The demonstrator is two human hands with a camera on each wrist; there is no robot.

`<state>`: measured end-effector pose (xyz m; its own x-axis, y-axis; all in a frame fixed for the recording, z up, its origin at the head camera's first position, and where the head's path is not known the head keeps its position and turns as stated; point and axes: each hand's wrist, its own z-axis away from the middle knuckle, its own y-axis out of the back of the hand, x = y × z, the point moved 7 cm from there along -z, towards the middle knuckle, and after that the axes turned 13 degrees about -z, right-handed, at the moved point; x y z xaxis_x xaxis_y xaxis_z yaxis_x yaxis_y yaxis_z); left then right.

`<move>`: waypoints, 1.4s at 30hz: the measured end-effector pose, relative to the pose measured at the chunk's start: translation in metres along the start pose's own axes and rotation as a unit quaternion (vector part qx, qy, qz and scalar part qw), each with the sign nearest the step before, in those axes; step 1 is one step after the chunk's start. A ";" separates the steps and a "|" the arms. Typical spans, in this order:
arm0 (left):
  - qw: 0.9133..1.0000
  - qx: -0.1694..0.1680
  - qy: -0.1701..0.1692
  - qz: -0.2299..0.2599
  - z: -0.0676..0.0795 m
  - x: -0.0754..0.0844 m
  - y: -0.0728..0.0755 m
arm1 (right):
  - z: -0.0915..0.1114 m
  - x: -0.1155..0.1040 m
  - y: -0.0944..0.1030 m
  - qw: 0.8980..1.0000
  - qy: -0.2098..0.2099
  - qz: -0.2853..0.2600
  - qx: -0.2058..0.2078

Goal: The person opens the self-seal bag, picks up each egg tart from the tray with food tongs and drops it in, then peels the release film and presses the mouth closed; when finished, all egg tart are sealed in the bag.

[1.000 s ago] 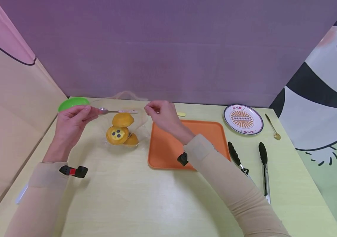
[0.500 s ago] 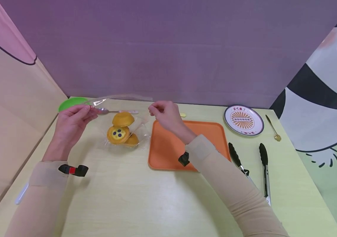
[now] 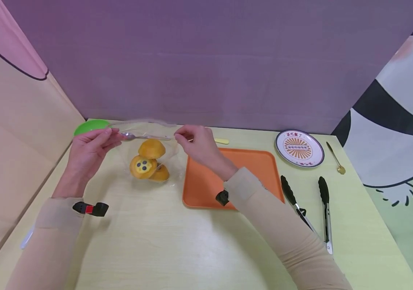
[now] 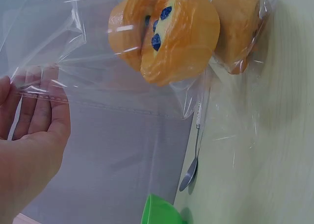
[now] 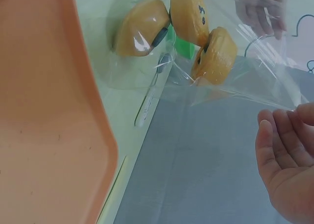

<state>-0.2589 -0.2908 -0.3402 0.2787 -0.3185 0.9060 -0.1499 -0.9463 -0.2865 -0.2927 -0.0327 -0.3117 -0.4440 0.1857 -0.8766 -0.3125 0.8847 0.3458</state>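
A clear plastic bag (image 4: 122, 96) hangs upright between my two hands, its mouth at the top. Inside lie three golden pastries, and the front pastry (image 3: 143, 166) shows dark blue dots on a yellow centre. My left hand (image 3: 92, 151) pinches the bag's upper left corner between thumb and fingers. At the upper right corner, my right hand (image 3: 200, 145) pinches the edge with thumb and forefinger, as the right wrist view shows. Behind the bag lies a spoon (image 3: 130, 137), partly seen through the plastic.
An orange tray (image 3: 202, 189) lies under my right forearm. Further right are a patterned plate (image 3: 298, 148), two pairs of black-tipped tongs (image 3: 324, 193) and a small gold spoon (image 3: 340, 169). A green bowl (image 3: 90, 127) sits at the back left; a yellow handle (image 3: 222, 141) shows behind the tray.
My right hand moved slightly right, then back left towards the left hand. The bag's top edge pulled straight and now sags again. My left hand stays almost still.
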 end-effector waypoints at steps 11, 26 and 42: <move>0.998 0.048 -0.038 -0.034 0.001 0.002 -0.001 | 0.003 -0.019 -0.014 0.999 0.008 -0.031 -0.018; 0.975 0.131 -0.036 -0.175 0.002 0.008 -0.009 | -0.022 -0.072 -0.026 0.993 0.071 0.081 -0.055; 0.969 0.142 -0.030 -0.202 0.003 0.011 -0.014 | -0.063 -0.088 -0.094 0.949 0.022 0.223 -0.221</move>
<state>-0.2508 -0.2808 -0.3274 0.3166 0.0869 0.9446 0.2479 -0.9688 0.0060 -0.2774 -0.1589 -0.2462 -0.6469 0.4729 -0.5983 -0.4027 0.4544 0.7946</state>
